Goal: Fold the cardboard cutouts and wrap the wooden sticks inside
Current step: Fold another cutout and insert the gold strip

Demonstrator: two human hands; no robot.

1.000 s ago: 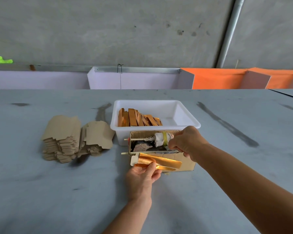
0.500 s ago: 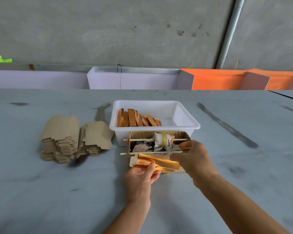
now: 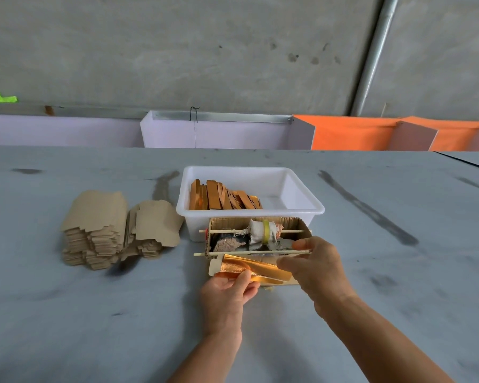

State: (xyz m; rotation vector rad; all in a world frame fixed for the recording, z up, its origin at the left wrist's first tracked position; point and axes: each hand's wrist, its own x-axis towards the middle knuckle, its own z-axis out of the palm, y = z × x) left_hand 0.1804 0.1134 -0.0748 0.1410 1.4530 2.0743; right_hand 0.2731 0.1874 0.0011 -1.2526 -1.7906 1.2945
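Right hand (image 3: pixel 314 265) has dropped from the box, now pinching a stick (image 3: pixel 249 253); left hand (image 3: pixel 227 288) pinches the cutout (image 3: pixel 249 269) — stick could slip out mid-wrap.

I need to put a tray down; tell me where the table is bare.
Bare: right of the white bin, and the near-left stretch in front of the cutout stack. Crowded: the middle, where bin, cardboard box and both hands meet.

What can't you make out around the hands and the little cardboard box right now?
Head view only:
- Near part of the gold cutout: covered by the left hand and right hand.
- Right end of the front stick: behind the right hand's fingers.
- Cardboard box contents: small, jumbled scraps; unidentifiable.
- White tub near floor: hidden by its front wall.
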